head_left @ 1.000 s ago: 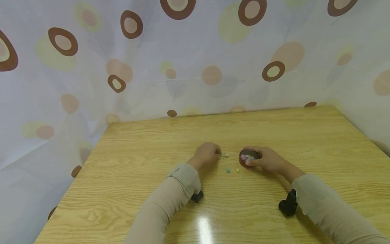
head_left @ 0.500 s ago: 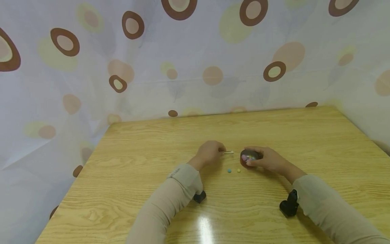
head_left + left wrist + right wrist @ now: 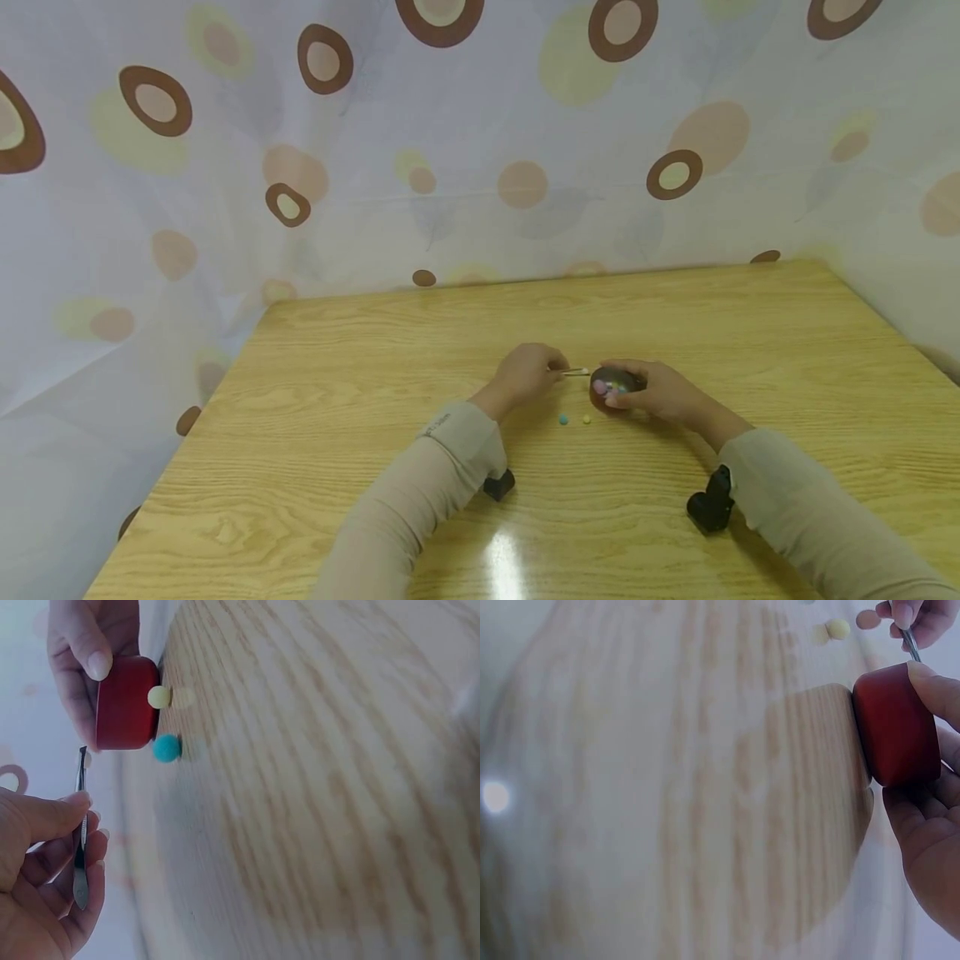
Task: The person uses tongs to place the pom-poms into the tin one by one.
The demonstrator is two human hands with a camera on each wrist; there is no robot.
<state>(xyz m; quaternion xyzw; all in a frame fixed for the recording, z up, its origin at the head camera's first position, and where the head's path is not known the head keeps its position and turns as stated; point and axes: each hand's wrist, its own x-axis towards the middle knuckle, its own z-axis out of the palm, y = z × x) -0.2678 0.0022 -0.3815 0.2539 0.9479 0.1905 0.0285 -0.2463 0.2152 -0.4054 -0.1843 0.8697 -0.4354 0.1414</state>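
My left hand (image 3: 525, 372) pinches metal tweezers (image 3: 81, 859) between thumb and fingers. At their tips sits a small white ball (image 3: 585, 372), just left of a small dark red bowl (image 3: 127, 705). My right hand (image 3: 667, 393) grips that bowl by its sides on the table, thumb near the rim. Inside the bowl lie several pink, yellow and other coloured balls (image 3: 600, 387). A teal ball (image 3: 166, 748) and a pale yellow ball (image 3: 158, 697) lie on the wood in front of the bowl, touched by neither hand.
The wooden table (image 3: 337, 400) reaches back to a patterned curtain (image 3: 465, 125) behind and at both sides. Black wrist cameras (image 3: 710, 502) hang under the sleeves. Glare (image 3: 504, 562) shines on the table near its front.
My left hand has moved right with the tweezers, and the white ball at their tips has come up and closer to the bowl. My right hand and the bowl stay in place.
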